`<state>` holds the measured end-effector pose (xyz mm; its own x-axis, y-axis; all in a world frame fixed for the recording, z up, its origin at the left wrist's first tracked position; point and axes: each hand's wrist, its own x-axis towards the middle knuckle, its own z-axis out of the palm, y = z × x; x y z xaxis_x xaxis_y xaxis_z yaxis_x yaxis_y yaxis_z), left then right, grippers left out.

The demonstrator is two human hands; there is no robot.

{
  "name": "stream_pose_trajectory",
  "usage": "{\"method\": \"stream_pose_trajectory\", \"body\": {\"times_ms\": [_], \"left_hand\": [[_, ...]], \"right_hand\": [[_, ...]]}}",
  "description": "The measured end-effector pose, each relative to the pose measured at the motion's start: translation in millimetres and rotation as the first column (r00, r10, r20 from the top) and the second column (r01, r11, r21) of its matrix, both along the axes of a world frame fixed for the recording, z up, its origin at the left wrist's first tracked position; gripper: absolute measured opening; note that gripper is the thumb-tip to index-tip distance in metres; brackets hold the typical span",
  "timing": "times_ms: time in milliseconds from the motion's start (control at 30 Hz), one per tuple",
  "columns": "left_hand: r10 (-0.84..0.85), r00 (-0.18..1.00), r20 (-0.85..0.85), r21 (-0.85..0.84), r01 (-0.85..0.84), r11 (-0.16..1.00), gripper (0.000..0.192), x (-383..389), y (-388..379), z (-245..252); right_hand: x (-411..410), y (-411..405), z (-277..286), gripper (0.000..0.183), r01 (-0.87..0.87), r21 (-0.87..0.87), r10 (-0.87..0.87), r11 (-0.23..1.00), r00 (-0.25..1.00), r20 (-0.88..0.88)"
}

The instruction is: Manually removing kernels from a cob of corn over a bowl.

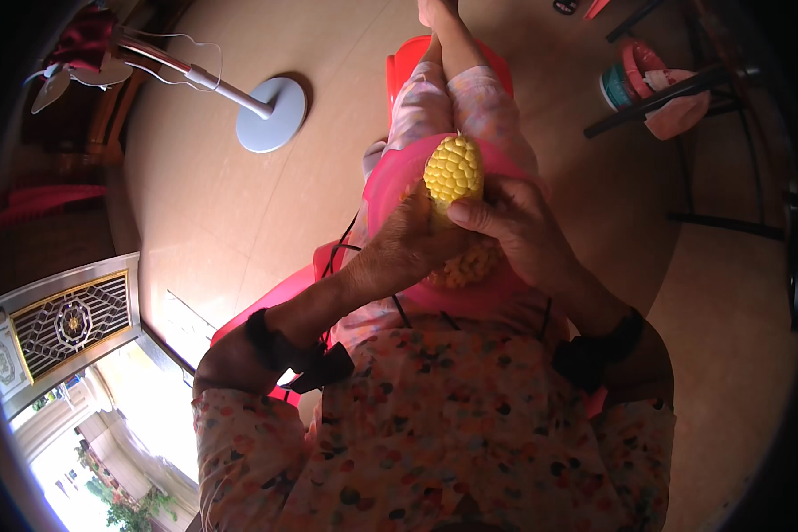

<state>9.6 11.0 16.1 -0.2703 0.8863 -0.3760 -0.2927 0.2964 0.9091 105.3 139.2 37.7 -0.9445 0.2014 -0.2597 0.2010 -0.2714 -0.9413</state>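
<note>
An ear of yellow corn (453,169) points away from me, gripped between both hands above my lap. My left hand (412,226) wraps its lower part from the left, and the fingers are partly hidden. From the right, my right hand (515,216) holds the same ear, its thumb pressed on the kernels near the middle. The ear's lower end is hidden by the hands. Beneath them a pink plastic basin (389,179) rests on my thighs. Loose corn kernels (469,266) lie heaped inside it.
A pedestal fan with a round grey base (272,114) stands ahead on the left. My feet reach past a red stool (405,63). At the far right, a bucket (617,88) sits near dark furniture legs (658,100). Left, an ornate metal door (73,322) stands by a bright doorway.
</note>
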Motion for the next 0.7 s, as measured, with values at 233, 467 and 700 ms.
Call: {"method": "stream_pose_trajectory", "body": {"times_ms": [233,467,700], "left_hand": [[-0.055,0.998,-0.009,-0.049,0.054,0.997,0.044,-4.1,-2.1,-3.0],[-0.067,0.995,0.068,-0.095,0.073,0.993,0.04,-6.1,-0.2,3.9],[-0.063,0.993,0.099,-0.124,0.075,0.989,0.039,-4.0,-0.3,3.9]], "right_hand": [[0.3,1.1,-1.1,0.031,-0.031,-0.008,0.031,0.999,0.999,0.036],[-0.5,-4.3,-9.0,0.029,0.043,-0.099,-0.044,0.994,0.999,-0.008],[-0.6,-3.1,-9.3,0.029,0.042,-0.124,-0.039,0.991,0.999,0.025]]}}
